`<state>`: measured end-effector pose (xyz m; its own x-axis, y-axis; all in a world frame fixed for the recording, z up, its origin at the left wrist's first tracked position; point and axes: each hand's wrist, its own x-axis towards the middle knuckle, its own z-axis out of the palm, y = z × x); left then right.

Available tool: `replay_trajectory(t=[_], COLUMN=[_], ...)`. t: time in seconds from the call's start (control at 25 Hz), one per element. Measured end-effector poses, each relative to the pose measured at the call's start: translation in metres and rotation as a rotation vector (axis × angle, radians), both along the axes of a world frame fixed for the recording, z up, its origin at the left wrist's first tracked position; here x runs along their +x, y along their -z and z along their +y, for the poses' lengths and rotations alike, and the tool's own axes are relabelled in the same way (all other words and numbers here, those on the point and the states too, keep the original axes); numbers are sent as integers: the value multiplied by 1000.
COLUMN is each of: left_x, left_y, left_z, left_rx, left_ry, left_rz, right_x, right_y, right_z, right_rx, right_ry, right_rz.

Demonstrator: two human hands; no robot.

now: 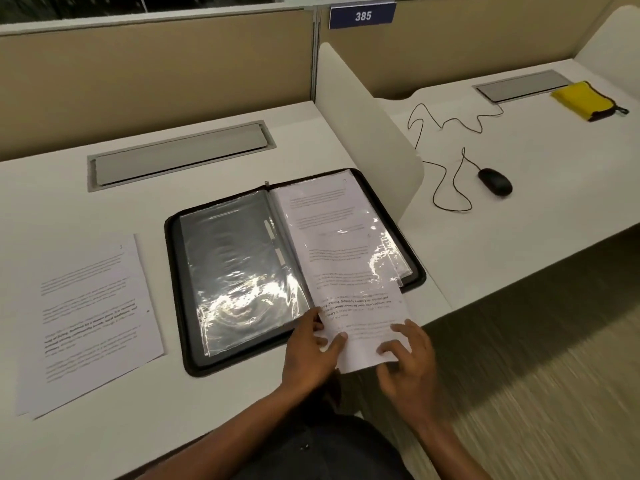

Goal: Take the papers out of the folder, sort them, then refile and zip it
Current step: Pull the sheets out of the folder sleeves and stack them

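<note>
Dim overhead light — glare on plastic sleeves (242, 271), blurred, warped edges.

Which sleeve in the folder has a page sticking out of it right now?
The right-hand sleeve: a printed sheet pokes out of its near end, held by both hands. The left-hand sleeve looks empty and dark.

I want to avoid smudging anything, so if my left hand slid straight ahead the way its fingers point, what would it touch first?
Probably the clear sleeve on the folder's right side: the left hand already pinches the paper entering it, fingers pointing up-right.
</note>
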<state>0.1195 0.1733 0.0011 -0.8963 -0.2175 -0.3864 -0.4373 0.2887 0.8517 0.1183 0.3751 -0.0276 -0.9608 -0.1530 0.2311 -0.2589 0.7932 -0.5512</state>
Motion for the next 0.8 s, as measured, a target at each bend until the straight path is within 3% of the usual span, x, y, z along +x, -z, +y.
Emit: replay_trajectory(t=[0.16, 0.28, 0.4, 0.48, 0.56, 0.68, 0.8], left_x=[0, 4, 10, 16, 21, 26, 28], left_y=[-3, 1, 7, 6, -1, -14, -20], left_z=[4, 3, 4, 6, 7, 1, -10], left_rx=[320, 467, 607, 692, 622, 451, 501], left_ry=[-162, -169, -128, -97, -81, -125, -165], left_rz=[-148, -232, -311, -359, -338, -252, -312], right_x=[29, 36, 15, -7, -18, -16, 3], right_y=[-6, -17, -28, -32, -32, -43, -68], right_z=[-5, 10, 26, 28, 29, 32, 41], right_rx=[-147, -302, -609, -629, -572, -654, -716], right_ry=[1, -79, 211, 442, 535, 553, 491], right_rz=[-134, -372, -549, -685, -792, -842, -870])
